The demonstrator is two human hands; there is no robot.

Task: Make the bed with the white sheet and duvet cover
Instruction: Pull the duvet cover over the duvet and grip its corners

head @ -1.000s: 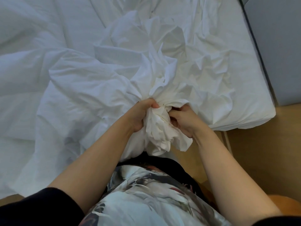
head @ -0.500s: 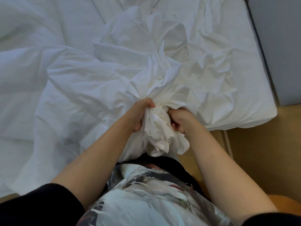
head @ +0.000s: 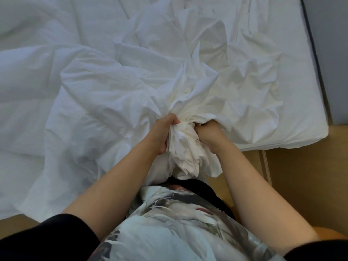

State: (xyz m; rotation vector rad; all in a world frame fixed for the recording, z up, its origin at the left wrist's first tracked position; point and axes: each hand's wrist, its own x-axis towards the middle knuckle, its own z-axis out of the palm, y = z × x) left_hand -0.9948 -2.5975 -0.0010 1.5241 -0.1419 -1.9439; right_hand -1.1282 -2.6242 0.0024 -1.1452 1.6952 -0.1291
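Head view, looking down along both forearms to the near edge of the bed (head: pixel 308 113); the left hand (head: pixel 162 135) and the right hand (head: pixel 210 135) sit side by side, each with fingers curled tight into one gathered bunch of white cloth (head: pixel 185 153), the left gripping its left flank with the thumb on top, the right gripping its right flank with the knuckles turned toward the camera; the two hands are near each other but apart, separated by the wad they squeeze; below the grip the loose end of the cloth hangs off the bed's edge in crumpled folds, just above the person's waist; above the grip the same cloth fans out across the mattress in radiating creases and lies heaped toward the middle and right of the bed; whether this piece is the sheet or the duvet cover cannot be told, since all the bedding is white; to the left a thicker, softer white layer (head: pixel 33 76) covers the bed and reaches its near edge; the bed's right corner shows a smooth white covering, bordered by a dark strip (head: pixel 309 46) and a grey wall (head: pixel 332 53); a wooden floor (head: pixel 301 185) lies beyond the corner; the person's patterned top (head: pixel 178 232) and black sleeves (head: pixel 49 240) fill the lower frame.
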